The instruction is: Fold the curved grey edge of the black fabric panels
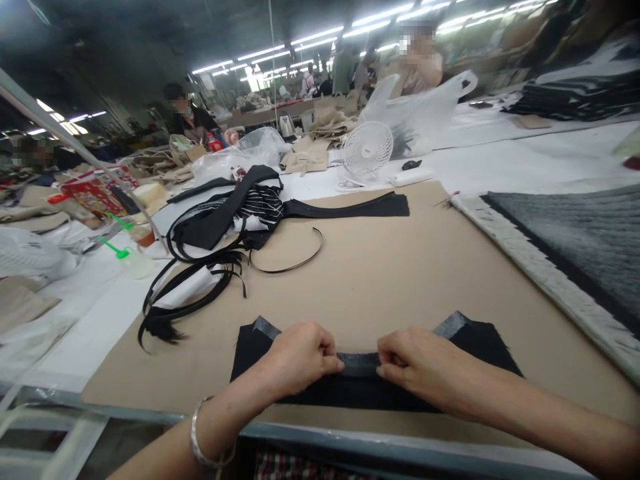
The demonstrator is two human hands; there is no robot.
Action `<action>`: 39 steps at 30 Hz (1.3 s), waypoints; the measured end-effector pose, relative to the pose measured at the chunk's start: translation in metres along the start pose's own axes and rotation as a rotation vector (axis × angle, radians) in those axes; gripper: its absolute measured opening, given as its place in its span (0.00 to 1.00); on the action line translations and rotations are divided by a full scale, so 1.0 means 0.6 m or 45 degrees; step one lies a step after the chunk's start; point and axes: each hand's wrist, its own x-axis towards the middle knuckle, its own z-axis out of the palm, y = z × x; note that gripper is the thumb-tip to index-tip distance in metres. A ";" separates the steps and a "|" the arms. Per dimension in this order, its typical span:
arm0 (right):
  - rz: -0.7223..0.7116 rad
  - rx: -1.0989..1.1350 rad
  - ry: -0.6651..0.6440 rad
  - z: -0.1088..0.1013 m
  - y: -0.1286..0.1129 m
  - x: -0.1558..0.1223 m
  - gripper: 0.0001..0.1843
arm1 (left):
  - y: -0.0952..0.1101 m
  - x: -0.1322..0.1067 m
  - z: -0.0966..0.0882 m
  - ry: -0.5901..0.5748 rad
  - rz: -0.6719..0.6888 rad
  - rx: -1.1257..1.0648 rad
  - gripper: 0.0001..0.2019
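A black fabric piece (360, 393) lies near the front edge of the table, with grey strips folded over along its upper edge. My left hand (305, 357) pinches that folded edge left of its middle, fingers closed. On the other side of a short grey stretch, my right hand (410, 360) grips the same edge, fingers curled in. The piece's two upper corners stick out beyond my hands, and parts of its edge are hidden beneath them. A silver bangle (196, 433) circles my left wrist.
Tan board (360, 280) covers the tabletop. Coiled black strips (200, 293) and dark fabric pieces (250, 207) lie at left. Behind stand a small white fan (367, 150) and plastic bag (425, 110). Grey fabric (575, 227) lies right. Green-capped bottles (133, 260) stand left; people are farther back.
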 end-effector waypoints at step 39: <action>0.088 -0.147 0.099 0.021 -0.003 0.022 0.12 | -0.006 0.026 0.044 0.228 -0.044 0.161 0.08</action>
